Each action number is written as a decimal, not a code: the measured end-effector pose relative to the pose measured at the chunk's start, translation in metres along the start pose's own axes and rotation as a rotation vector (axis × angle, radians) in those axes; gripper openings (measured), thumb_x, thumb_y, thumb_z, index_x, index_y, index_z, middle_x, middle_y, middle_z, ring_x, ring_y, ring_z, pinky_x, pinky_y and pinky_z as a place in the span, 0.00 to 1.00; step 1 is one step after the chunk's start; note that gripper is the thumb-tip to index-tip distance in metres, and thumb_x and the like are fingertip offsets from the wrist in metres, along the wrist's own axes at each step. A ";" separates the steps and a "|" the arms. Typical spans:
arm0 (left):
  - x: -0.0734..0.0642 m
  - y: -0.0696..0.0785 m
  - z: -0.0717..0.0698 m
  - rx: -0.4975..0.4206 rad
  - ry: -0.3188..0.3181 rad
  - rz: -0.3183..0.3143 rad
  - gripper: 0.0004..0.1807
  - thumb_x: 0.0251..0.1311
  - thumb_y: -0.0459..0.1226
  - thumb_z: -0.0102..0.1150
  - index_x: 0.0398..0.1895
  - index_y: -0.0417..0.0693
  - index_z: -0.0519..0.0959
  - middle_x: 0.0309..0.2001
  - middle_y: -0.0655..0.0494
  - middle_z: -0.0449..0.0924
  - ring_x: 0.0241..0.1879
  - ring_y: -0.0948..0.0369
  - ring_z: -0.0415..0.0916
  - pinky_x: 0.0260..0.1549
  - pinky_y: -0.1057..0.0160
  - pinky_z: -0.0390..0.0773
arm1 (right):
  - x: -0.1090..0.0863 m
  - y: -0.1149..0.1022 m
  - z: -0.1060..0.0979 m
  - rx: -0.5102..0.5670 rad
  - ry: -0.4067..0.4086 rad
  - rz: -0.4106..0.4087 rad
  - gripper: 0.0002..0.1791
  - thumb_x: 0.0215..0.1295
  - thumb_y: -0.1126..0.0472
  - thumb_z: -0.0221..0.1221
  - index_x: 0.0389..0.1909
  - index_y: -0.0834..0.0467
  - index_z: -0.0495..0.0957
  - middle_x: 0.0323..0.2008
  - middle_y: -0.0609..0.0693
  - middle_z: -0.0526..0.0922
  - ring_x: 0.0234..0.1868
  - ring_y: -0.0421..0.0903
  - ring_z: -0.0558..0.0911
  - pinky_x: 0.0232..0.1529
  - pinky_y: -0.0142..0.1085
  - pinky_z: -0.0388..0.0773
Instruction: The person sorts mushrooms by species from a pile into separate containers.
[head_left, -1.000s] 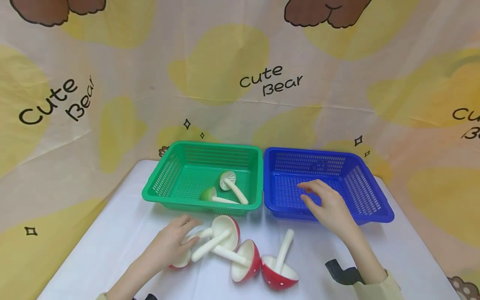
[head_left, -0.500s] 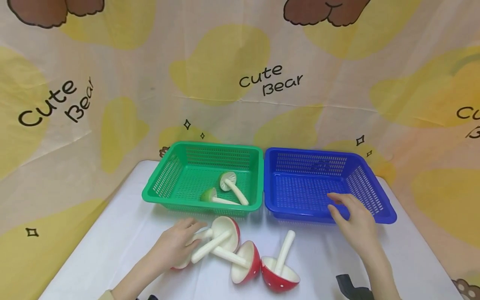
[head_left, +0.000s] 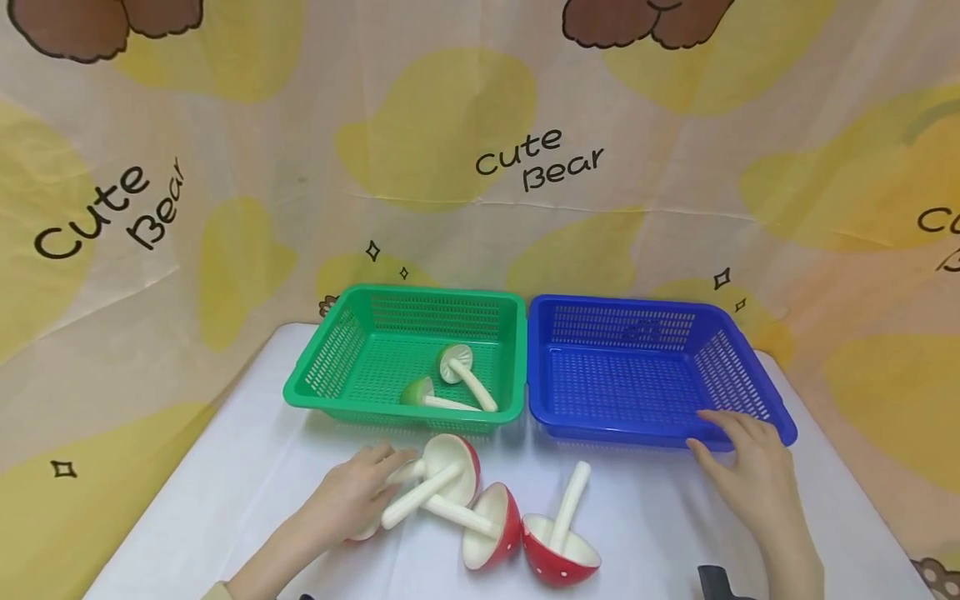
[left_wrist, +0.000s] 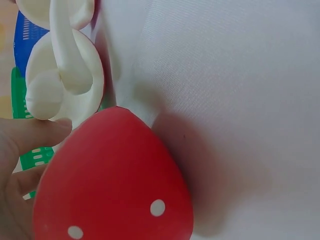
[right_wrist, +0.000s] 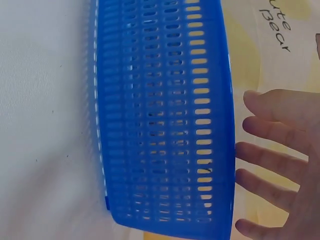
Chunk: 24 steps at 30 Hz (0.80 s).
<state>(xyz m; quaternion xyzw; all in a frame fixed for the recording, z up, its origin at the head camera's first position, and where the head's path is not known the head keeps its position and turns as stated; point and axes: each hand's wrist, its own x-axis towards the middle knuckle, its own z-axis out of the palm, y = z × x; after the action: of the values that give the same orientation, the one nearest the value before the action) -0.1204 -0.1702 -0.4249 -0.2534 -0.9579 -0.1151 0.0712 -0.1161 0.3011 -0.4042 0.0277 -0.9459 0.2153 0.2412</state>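
Note:
My left hand (head_left: 348,497) has thumb and fingers on either side of the white stem of a red-capped toy mushroom (left_wrist: 120,175) lying at the left end of a row. Its cap, with white dots, fills the lower left wrist view; the stem is partly hidden by the hand. Touching that row are a second red mushroom (head_left: 453,454), a third (head_left: 504,533), and another standing stem-up on its cap (head_left: 557,571). My right hand (head_left: 757,483), fingers spread and holding nothing, is at the front right corner of the blue basket (head_left: 615,432).
Left of the blue basket stands a green basket (head_left: 405,414), with two green-capped toy mushrooms (head_left: 456,365) lying in it. Both baskets sit side by side at the back of the white table (head_left: 225,475), against a patterned cloth (head_left: 435,125). A black object (head_left: 716,583) shows by the right forearm.
My right hand has moved right and toward me, from over the blue basket to its front right corner. The left thumb and fingers have drawn closer around the mushroom stem.

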 end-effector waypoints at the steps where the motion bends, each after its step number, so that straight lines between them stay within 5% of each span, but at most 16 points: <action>1: 0.000 -0.001 0.001 0.002 0.000 0.001 0.24 0.51 0.34 0.67 0.54 0.57 0.77 0.37 0.63 0.76 0.38 0.63 0.75 0.30 0.61 0.79 | -0.001 0.002 0.000 -0.012 0.004 0.001 0.21 0.54 0.59 0.67 0.49 0.59 0.79 0.50 0.66 0.79 0.52 0.68 0.70 0.46 0.64 0.64; 8: 0.001 -0.003 0.004 -0.002 0.005 0.004 0.25 0.50 0.34 0.68 0.54 0.60 0.77 0.33 0.65 0.73 0.35 0.65 0.73 0.23 0.65 0.73 | -0.004 0.012 0.000 -0.051 0.029 -0.002 0.20 0.52 0.60 0.67 0.47 0.60 0.80 0.50 0.66 0.79 0.52 0.68 0.70 0.48 0.63 0.63; 24: -0.004 -0.003 -0.002 -0.020 0.011 -0.011 0.27 0.50 0.32 0.68 0.55 0.61 0.76 0.32 0.67 0.72 0.32 0.68 0.70 0.28 0.65 0.74 | -0.005 0.020 0.006 -0.074 0.046 0.004 0.17 0.53 0.61 0.66 0.44 0.61 0.81 0.45 0.66 0.81 0.49 0.68 0.73 0.47 0.63 0.63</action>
<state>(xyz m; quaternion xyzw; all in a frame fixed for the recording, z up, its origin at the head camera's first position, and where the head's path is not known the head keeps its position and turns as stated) -0.1181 -0.1754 -0.4249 -0.2484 -0.9575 -0.1267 0.0734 -0.1172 0.3164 -0.4187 0.0117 -0.9475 0.1810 0.2635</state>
